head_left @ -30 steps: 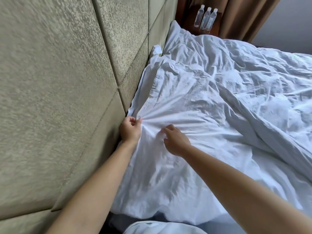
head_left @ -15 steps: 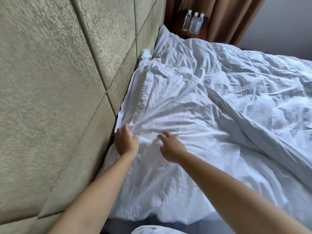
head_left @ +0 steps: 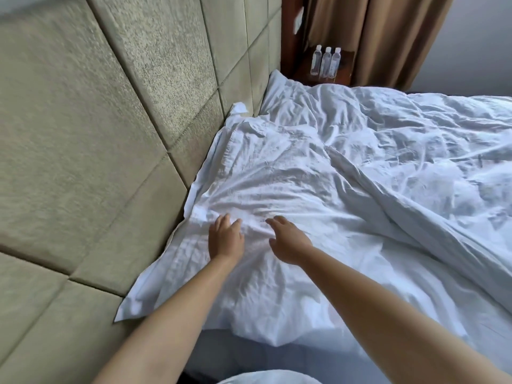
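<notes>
A white pillow in a wrinkled case [head_left: 277, 173] lies flat at the head of the bed, its left edge against the padded headboard [head_left: 124, 106]. My left hand [head_left: 225, 237] rests palm down on the pillow's near part, fingers straight and slightly spread. My right hand [head_left: 288, 239] lies just to its right, also flat on the fabric with relaxed fingers. Neither hand grips the cloth. A rumpled white duvet [head_left: 415, 151] covers the bed to the right and overlaps the pillow's right side.
Three clear water bottles [head_left: 325, 61] stand on a dark wooden bedside table [head_left: 345, 65] at the far end. Brown curtains [head_left: 374, 37] hang behind it. A second white pillow edge [head_left: 271, 378] shows at the bottom. A dark gap runs below the pillow.
My left hand let go of the pinched pillowcase and flattened out. Both hands now lie open on the pillow, whose near-left corner has spread out against the headboard. The view pulled back.
</notes>
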{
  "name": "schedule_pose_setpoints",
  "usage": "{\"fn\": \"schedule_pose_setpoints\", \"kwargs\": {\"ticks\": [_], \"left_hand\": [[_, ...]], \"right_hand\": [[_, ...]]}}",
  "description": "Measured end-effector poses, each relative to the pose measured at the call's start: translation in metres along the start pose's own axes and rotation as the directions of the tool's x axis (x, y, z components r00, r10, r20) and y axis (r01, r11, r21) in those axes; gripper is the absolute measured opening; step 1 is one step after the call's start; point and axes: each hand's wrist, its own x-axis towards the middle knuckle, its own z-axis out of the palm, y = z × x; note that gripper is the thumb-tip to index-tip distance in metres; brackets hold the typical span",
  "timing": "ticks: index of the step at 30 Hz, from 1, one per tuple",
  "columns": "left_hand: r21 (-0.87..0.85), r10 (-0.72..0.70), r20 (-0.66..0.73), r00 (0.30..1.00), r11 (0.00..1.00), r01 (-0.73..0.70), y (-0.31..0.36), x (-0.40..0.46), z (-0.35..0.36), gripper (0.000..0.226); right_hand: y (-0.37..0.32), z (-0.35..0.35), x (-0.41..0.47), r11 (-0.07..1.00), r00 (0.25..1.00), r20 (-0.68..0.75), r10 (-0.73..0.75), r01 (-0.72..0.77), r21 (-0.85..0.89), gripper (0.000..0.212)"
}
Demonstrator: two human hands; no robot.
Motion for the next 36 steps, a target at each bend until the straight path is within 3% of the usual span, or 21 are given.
{"fn": "schedule_pose_setpoints", "kwargs": {"ticks": [6, 17, 24, 30, 36], "left_hand": [[-0.006, 0.007, 0.046, 0.999, 1.0, -0.007, 0.072, -0.061, -0.001, 0.049], [0.079, 0.089, 0.12, 0.989, 0.992, -0.099, 0.144, -0.106, 0.013, 0.048], [0.068, 0.259, 0.259, 0.93, 0.956, -0.285, 0.193, -0.062, 0.037, 0.045], [0.004, 0.42, 0.369, 0.829, 0.891, -0.454, 0.251, -0.021, 0.06, 0.045], [0.034, 0.463, 0.455, 0.761, 0.845, -0.534, 0.319, -0.008, 0.086, 0.047]], "right_hand": [[0.064, -0.012, -0.056, 0.997, 0.997, 0.017, -0.074, 0.074, 0.0, 0.055], [0.125, -0.013, -0.119, 0.999, 0.998, 0.046, -0.031, 0.03, 0.015, 0.054], [0.183, -0.035, -0.125, 0.982, 0.982, -0.014, 0.187, -0.187, 0.033, 0.053], [0.239, -0.047, -0.129, 0.875, 0.889, 0.026, 0.457, -0.454, 0.168, 0.055], [0.308, -0.055, -0.157, 0.809, 0.825, 0.031, 0.564, -0.56, 0.18, 0.055]]}}
